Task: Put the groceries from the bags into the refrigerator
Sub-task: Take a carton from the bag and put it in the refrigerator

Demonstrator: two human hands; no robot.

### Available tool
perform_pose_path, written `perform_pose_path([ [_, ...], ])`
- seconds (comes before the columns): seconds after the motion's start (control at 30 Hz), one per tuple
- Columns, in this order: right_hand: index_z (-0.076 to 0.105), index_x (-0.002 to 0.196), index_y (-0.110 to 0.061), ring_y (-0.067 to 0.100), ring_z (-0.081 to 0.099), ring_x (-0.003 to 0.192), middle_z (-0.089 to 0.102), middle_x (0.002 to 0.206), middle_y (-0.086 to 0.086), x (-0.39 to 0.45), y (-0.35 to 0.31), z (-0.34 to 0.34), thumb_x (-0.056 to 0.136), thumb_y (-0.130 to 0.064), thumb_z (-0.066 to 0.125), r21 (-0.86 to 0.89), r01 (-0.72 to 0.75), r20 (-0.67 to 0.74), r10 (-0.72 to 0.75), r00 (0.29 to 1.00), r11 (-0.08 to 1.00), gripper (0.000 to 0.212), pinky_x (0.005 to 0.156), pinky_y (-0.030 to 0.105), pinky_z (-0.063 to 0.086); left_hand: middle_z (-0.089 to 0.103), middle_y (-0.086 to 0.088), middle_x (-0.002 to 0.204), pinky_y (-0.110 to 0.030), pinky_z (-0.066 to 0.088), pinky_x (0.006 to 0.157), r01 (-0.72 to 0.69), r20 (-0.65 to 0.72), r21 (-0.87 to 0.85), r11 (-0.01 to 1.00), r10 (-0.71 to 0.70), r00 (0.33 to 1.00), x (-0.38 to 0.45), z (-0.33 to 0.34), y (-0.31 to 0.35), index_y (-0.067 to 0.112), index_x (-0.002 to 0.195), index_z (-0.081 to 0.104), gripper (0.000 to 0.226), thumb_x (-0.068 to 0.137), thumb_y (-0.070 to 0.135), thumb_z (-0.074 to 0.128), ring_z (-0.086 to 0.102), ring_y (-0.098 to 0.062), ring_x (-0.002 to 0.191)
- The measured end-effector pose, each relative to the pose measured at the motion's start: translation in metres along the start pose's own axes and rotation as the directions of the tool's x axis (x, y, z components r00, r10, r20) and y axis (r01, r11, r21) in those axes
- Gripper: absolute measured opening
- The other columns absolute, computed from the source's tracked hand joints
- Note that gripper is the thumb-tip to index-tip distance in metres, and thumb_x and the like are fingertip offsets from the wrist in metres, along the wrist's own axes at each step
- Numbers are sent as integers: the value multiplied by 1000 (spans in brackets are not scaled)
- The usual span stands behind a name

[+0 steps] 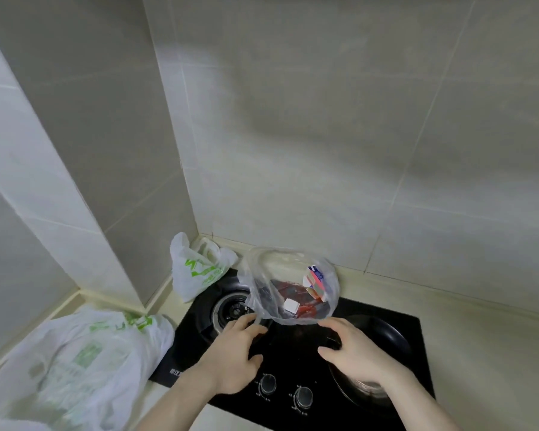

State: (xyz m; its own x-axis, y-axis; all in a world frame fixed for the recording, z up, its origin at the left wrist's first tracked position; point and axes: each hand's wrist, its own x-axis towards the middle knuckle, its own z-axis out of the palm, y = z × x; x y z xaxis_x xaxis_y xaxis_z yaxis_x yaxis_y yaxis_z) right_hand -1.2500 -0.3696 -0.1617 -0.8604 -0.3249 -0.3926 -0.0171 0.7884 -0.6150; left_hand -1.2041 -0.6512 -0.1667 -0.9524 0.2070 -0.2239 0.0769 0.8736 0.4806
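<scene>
A clear plastic bag (263, 275) stands open on the black gas hob (293, 353). Inside it lie a dark red packet of meat with a white label (305, 307) and a small pink and blue carton (316, 279). My left hand (235, 356) grips the bag's near left rim. My right hand (352, 353) touches the near right rim with fingers curled. Two white shopping bags with green print rest on the counter, a small one (196, 269) in the corner and a large one (84, 365) at the left.
A dark pan (383, 334) sits on the right burner under my right wrist. The left burner (231, 309) lies beside the clear bag. Two knobs (285, 388) face me at the hob's front. Tiled walls close the back and left.
</scene>
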Motion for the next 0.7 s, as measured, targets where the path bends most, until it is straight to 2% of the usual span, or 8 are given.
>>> perform_pose_path([
  [0.17,38,157,-29,15,40,145,34,161,-8,61,-2,16,98,-32,64,43,-102,-102,105,989,994,65,118,31,37,16,1,166,-38,23,124,-19,134,58,998,11,991,52,3,-29,25,148,44,59,91,30,59,21,-29,152],
  [0.27,46,153,-28,15,51,134,44,155,-5,98,1,20,96,-26,63,58,-132,-136,139,981,990,60,107,26,44,13,4,165,-39,30,120,-41,182,64,997,29,983,76,0,-41,29,144,46,59,87,27,57,30,-32,147],
  [0.33,42,155,-33,15,54,131,42,158,-6,121,5,21,92,-21,63,71,-155,-132,163,978,985,68,99,23,48,9,5,166,-41,32,119,-46,213,67,997,30,977,89,-3,-48,33,145,45,62,85,25,54,31,-33,147],
  [0.4,37,158,-35,17,56,128,38,161,-4,141,11,20,90,-16,62,64,-188,-115,194,974,980,75,91,20,48,4,2,168,-41,31,120,-41,242,99,994,16,970,99,-5,-54,28,142,50,57,86,22,52,30,-35,149],
  [0.57,38,158,-24,25,48,139,38,160,5,188,26,14,86,-9,52,-43,-256,-118,249,961,966,75,108,29,43,-2,8,170,-39,33,118,-14,256,155,988,-27,966,117,-6,-65,20,127,60,37,91,18,51,25,-32,151],
  [0.63,39,156,-20,25,46,140,40,157,5,202,30,10,88,-7,50,-103,-267,-117,255,960,958,71,108,29,41,-1,9,170,-38,32,119,-26,247,185,982,-21,969,123,-4,-69,18,133,59,42,92,14,50,21,-30,152],
  [0.7,41,153,-16,23,46,139,41,155,5,214,32,5,89,-5,51,-155,-275,-116,259,959,949,65,107,26,40,3,10,170,-39,34,119,-40,238,205,978,-10,971,126,-6,-72,20,145,50,56,90,11,50,22,-28,150],
])
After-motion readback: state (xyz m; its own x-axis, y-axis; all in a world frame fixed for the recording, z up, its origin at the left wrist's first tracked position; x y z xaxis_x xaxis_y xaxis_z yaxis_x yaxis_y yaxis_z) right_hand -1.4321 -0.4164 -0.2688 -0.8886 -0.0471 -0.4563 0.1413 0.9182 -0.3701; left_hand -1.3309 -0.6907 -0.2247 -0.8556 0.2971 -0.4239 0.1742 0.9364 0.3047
